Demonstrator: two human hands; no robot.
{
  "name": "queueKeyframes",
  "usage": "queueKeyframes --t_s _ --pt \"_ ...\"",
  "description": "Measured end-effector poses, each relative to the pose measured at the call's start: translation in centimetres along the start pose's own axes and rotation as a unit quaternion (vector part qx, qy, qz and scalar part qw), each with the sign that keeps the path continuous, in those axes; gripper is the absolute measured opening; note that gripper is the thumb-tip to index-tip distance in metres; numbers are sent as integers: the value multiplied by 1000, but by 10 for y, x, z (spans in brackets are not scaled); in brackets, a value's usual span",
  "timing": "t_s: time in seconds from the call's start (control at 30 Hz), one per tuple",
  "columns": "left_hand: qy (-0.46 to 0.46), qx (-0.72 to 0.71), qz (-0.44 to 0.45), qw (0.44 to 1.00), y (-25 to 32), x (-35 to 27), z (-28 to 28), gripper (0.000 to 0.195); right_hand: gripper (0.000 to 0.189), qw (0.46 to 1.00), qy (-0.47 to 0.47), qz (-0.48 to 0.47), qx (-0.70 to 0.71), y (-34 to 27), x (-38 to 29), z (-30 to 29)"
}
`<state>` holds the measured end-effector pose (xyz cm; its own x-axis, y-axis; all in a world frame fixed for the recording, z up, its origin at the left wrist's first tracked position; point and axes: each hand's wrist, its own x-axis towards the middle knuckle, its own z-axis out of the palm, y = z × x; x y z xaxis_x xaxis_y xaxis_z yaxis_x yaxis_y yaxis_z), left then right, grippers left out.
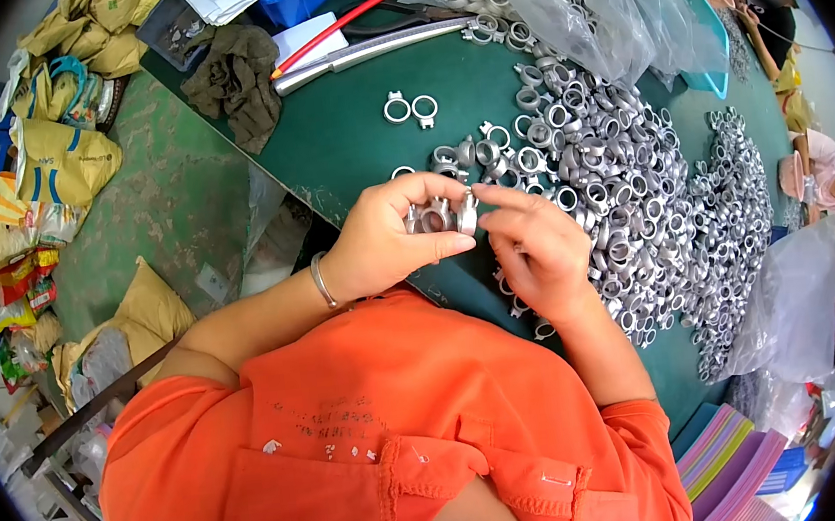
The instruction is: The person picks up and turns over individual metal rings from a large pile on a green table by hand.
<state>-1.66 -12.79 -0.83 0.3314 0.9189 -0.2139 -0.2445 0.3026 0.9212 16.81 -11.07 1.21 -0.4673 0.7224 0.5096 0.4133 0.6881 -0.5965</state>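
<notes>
My left hand (374,238) holds a short row of small metal ring clamps (434,218) between its thumb and curled fingers. At the end of that row an edge-on ring (467,216) meets the fingertips of my right hand (549,255). Whether the right fingers grip this ring or only touch it is hard to see. Just beyond my hands lie several loose rings (487,151). Two rings (410,109) lie side by side farther off on the green tabletop (345,135). A large heap of the same rings (625,188) spreads to my right.
A red pencil (335,31), a steel ruler-like bar (375,55) and a dark cloth (234,78) lie at the far left of the table. Plastic bags (559,13) of rings stand at the back. A smaller-parts heap (735,230) lies farther right. Other people sit at the far right.
</notes>
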Motion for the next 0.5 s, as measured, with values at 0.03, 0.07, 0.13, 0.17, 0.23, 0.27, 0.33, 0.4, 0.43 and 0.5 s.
queueKeyframes --t_s 0.03,0.07,0.13,0.17,0.23,0.27,0.33,0.4,0.43,0.5 --pt "17 14 47 999 -2 -1 0 22 18 998 31 28 46 0 2 2" --pt "29 -1 54 998 1 -3 3 25 18 998 31 27 47 0 4 4" --pt "54 102 152 982 -2 0 1 26 19 997 12 83 2 2 11 9" --pt "76 202 246 945 -3 0 0 27 19 994 1 110 -20 3 15 12" --pt "81 201 246 945 0 -2 1 28 24 989 -59 110 -80 4 19 20" --pt "86 199 247 944 2 -3 1 29 23 982 -90 125 -109 3 20 25" --pt "93 226 260 934 6 -6 -3 29 22 974 -120 136 -135 3 21 30" --pt "107 235 264 929 7 -11 -10 29 18 977 -96 135 -134 7 18 31" --pt "116 220 256 934 7 -15 -18 29 14 984 -68 119 -117 11 17 29" --pt "109 70 139 982 3 -29 -40 35 14 985 -69 143 -64 15 16 23"
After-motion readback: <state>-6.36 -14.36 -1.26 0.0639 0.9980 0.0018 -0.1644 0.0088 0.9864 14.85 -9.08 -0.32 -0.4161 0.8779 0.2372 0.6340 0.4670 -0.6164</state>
